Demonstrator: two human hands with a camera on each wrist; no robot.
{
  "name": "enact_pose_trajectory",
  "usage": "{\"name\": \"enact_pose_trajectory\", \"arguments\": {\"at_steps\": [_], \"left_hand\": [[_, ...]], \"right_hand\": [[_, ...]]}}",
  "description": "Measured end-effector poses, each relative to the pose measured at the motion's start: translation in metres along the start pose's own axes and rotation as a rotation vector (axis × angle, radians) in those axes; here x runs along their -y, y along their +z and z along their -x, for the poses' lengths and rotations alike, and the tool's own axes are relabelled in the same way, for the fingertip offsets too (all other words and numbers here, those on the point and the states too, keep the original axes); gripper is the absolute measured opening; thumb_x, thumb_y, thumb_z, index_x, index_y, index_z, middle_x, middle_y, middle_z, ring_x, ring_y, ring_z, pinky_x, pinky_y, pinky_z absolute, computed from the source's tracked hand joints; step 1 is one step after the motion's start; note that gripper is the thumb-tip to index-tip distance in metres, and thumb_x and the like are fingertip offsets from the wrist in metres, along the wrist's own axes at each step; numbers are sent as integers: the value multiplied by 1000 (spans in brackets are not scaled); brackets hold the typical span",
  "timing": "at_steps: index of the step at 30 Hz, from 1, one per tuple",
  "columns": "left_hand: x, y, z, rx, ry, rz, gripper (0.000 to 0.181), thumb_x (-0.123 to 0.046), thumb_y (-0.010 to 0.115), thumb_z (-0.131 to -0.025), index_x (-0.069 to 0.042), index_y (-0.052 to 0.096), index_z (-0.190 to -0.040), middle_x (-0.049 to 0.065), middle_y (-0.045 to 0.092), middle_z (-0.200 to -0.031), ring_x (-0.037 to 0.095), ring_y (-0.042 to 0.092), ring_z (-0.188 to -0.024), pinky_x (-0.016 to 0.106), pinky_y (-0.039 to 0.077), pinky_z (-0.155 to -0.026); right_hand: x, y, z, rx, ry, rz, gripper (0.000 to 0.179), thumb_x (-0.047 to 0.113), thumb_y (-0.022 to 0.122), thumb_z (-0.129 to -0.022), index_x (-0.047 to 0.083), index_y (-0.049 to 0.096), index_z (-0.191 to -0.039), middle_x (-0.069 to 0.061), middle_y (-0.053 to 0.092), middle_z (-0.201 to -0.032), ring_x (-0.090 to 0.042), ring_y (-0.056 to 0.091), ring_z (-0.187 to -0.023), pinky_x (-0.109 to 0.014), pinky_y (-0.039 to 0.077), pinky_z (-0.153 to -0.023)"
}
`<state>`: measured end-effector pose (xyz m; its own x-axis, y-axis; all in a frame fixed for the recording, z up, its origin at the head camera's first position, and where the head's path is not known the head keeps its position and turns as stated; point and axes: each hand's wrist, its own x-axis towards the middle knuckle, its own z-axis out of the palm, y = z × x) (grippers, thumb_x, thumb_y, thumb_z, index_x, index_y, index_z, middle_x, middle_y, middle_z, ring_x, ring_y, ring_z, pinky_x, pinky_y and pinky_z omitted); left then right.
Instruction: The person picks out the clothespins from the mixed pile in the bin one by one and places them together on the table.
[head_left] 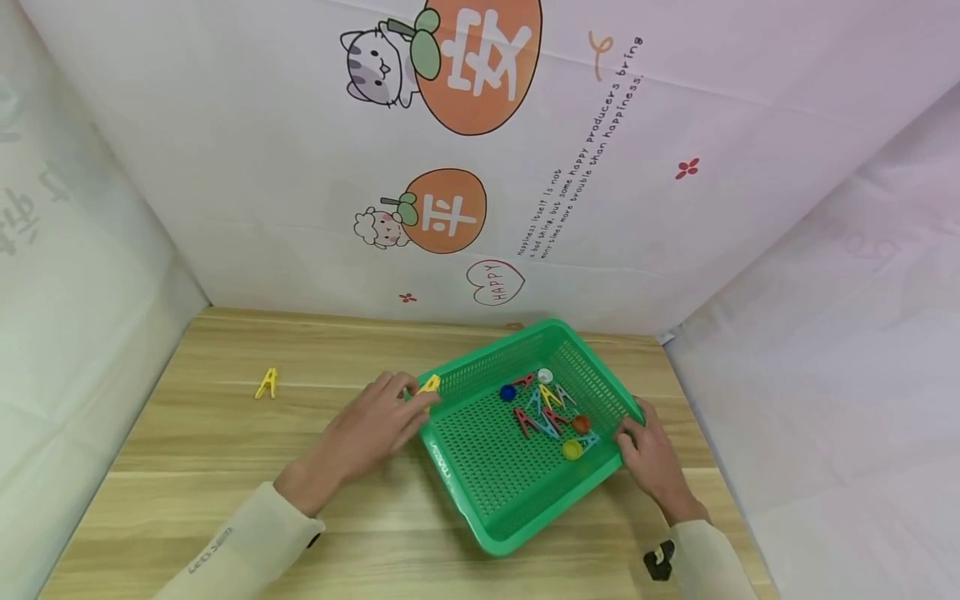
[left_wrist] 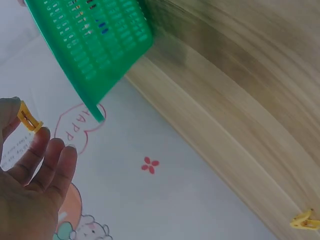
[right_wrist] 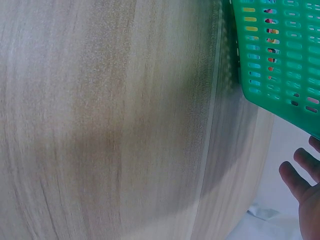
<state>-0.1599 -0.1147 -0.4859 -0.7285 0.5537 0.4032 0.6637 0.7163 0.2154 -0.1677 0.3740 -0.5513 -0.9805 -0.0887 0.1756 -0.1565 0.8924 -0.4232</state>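
Note:
My left hand [head_left: 367, 429] pinches a yellow clothespin [head_left: 430, 385] between thumb and fingertip, at the left rim of a green basket [head_left: 476, 454]. In the left wrist view the clothespin [left_wrist: 29, 117] shows between thumb and index finger, the other fingers spread. My right hand [head_left: 654, 458] grips the basket's right rim, thumb on the inner side. Inside the basket lie several red, blue, yellow and grey clothespins [head_left: 551, 412]. Among them are a blue cap [head_left: 507, 392], a white cap [head_left: 545, 376], an orange cap [head_left: 581, 424] and a yellow cap [head_left: 572, 450].
Another yellow clothespin [head_left: 267, 383] lies on the wooden table [head_left: 225, 433], left of the basket. Behind the basket, a small orange object [head_left: 514, 326] sits by the back wall. White printed sheets [head_left: 300, 167] enclose the table at the back and both sides.

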Motion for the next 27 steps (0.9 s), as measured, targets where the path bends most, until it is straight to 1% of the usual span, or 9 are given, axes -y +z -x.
{"name": "enact_pose_trajectory", "arguments": {"at_steps": [4,7,11,14,18,21,27], "left_hand": [[12,-6,6,9,-67,20,29,-21,73,-107,-21,71,-136,7,65,-120,27,61,-111,41,59,-92],[21,-8,12,26,-119,31,32,-19,72,-107,-19,70,-139,9,65,-122,28,60,-113,43,58,-94],[34,-8,22,54,-170,41,31,-18,70,-108,-18,69,-139,9,64,-123,28,59,-115,46,58,-98],[44,-6,29,62,-192,42,30,-17,68,-109,-16,69,-139,10,63,-124,30,59,-116,48,58,-99],[55,-5,37,58,-212,31,30,-17,67,-110,-14,68,-140,13,64,-125,32,60,-117,50,57,-99],[64,-5,43,60,-239,22,31,-16,67,-110,-12,67,-140,14,64,-124,34,61,-115,52,57,-98],[81,-5,51,90,-295,-14,31,-16,68,-109,-11,66,-140,16,64,-123,37,61,-115,55,58,-93]], "right_hand": [[0,0,0,0,0,-1,26,12,49,-105,5,71,-93,-31,37,-165,-51,53,-132,-69,51,-100],[0,0,0,-2,4,0,26,13,49,-105,5,72,-93,-31,37,-165,-51,54,-132,-68,51,-100],[0,0,0,-4,5,3,26,13,49,-105,6,71,-93,-30,37,-164,-50,54,-131,-68,51,-100],[0,0,0,-3,2,4,27,13,49,-106,7,72,-93,-30,38,-164,-50,54,-131,-68,51,-100],[1,-1,0,5,7,6,27,14,49,-107,7,72,-94,-30,37,-165,-51,54,-131,-69,51,-100],[2,-2,1,13,12,9,28,15,48,-107,6,71,-95,-30,36,-165,-51,53,-132,-69,50,-101],[3,-2,0,12,8,15,26,14,48,-107,6,70,-95,-31,36,-165,-51,53,-133,-69,50,-102]]}}
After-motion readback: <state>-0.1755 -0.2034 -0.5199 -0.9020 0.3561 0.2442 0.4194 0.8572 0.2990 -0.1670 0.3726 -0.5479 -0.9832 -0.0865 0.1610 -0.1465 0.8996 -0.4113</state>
